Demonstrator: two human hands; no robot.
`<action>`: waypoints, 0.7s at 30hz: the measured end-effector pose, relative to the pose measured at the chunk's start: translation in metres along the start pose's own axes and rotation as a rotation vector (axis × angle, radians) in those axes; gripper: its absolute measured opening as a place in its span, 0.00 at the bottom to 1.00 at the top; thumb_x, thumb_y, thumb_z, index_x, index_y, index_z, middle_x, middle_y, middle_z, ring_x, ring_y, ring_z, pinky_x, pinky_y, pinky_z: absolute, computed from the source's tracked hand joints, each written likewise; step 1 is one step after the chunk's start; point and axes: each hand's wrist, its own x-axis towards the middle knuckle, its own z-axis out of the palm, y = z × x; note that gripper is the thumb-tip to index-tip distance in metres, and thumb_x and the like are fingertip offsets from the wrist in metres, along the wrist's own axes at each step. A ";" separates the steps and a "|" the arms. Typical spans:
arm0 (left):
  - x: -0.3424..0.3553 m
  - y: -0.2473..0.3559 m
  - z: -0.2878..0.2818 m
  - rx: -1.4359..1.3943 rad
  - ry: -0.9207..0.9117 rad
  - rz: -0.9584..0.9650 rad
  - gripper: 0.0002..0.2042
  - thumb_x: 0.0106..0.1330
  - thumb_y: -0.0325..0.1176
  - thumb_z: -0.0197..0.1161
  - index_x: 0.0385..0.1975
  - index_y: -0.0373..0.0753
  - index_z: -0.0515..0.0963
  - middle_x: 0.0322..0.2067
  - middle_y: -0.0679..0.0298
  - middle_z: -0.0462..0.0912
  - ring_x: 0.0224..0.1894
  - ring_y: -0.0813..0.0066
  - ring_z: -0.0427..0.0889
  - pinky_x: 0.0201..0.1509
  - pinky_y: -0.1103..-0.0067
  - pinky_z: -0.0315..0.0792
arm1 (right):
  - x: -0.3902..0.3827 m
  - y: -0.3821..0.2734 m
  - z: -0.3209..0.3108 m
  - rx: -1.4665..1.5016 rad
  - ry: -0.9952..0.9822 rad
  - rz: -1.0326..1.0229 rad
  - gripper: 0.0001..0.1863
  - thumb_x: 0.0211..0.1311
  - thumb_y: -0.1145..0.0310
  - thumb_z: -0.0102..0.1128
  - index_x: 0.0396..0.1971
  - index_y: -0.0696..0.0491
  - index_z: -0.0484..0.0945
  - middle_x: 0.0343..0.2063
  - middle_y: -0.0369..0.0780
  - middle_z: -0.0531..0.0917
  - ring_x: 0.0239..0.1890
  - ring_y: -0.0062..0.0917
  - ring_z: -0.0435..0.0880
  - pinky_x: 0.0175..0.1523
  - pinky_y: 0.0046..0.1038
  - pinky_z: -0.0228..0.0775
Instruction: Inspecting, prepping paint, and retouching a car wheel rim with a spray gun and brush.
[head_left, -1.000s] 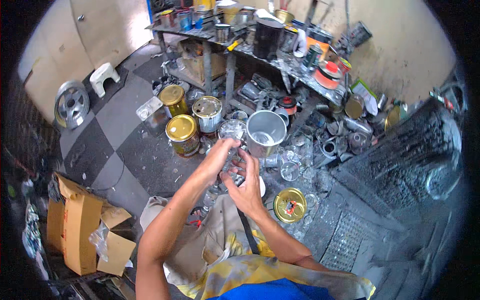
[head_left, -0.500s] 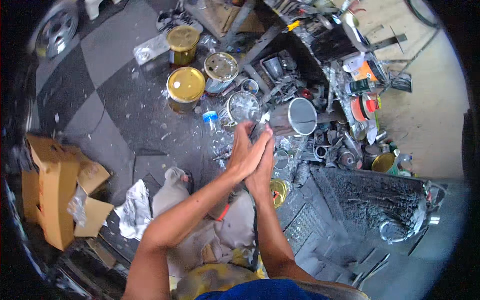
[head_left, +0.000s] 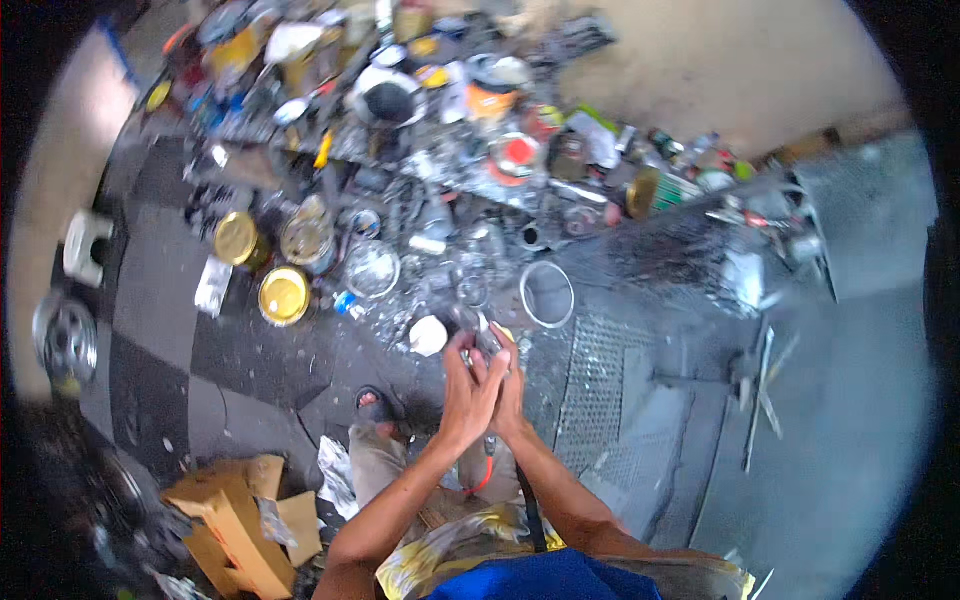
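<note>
- Because the left hand [head_left: 468, 395] and the right hand [head_left: 513, 400] already grip the grey tool [head_left: 487, 342], picking it up counts as done; how much work is left cannot be read from this blurred view.
- The left hand curls around the tool from the left; the right hand is pressed close against it from the right, closed about its near part, some of its fingers hidden.
- The tool is above the floor [head_left: 220, 410], ahead of the person's knees, well apart from the crowded worktop [head_left: 445, 165] on the far side.
- Its long axis runs from near to far, the far end pointing away from the person and leaning slightly left; its exact tilt cannot be told.
- A grey cup [head_left: 548, 295] shows just beyond, to the right, its round mouth turned up; whether it joins the tool is unclear, and no contents can be made out.
- An orange-red hose [head_left: 484, 476] shows on the near side, below the wrists, probably connected to the tool.
</note>
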 end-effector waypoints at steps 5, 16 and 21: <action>-0.085 0.076 0.045 0.084 -0.590 -0.038 0.33 0.73 0.52 0.59 0.64 0.31 0.61 0.56 0.48 0.73 0.54 0.60 0.78 0.56 0.69 0.73 | -0.071 -0.123 -0.024 -0.668 0.383 -0.251 0.27 0.72 0.69 0.60 0.67 0.52 0.64 0.44 0.40 0.81 0.37 0.19 0.79 0.35 0.24 0.78; -0.151 0.114 0.095 0.422 -1.240 -0.082 0.23 0.75 0.48 0.57 0.58 0.35 0.71 0.47 0.54 0.82 0.44 0.69 0.86 0.49 0.72 0.79 | -0.209 -0.279 -0.136 -1.017 1.075 -0.686 0.19 0.71 0.68 0.58 0.58 0.56 0.70 0.41 0.43 0.82 0.40 0.30 0.81 0.48 0.33 0.74; -0.169 0.140 0.164 0.384 -1.249 0.004 0.25 0.73 0.50 0.59 0.54 0.31 0.74 0.46 0.47 0.84 0.39 0.62 0.88 0.45 0.70 0.80 | -0.235 -0.297 -0.173 -0.904 1.094 -0.529 0.18 0.71 0.67 0.59 0.57 0.56 0.71 0.38 0.48 0.83 0.39 0.32 0.83 0.46 0.34 0.76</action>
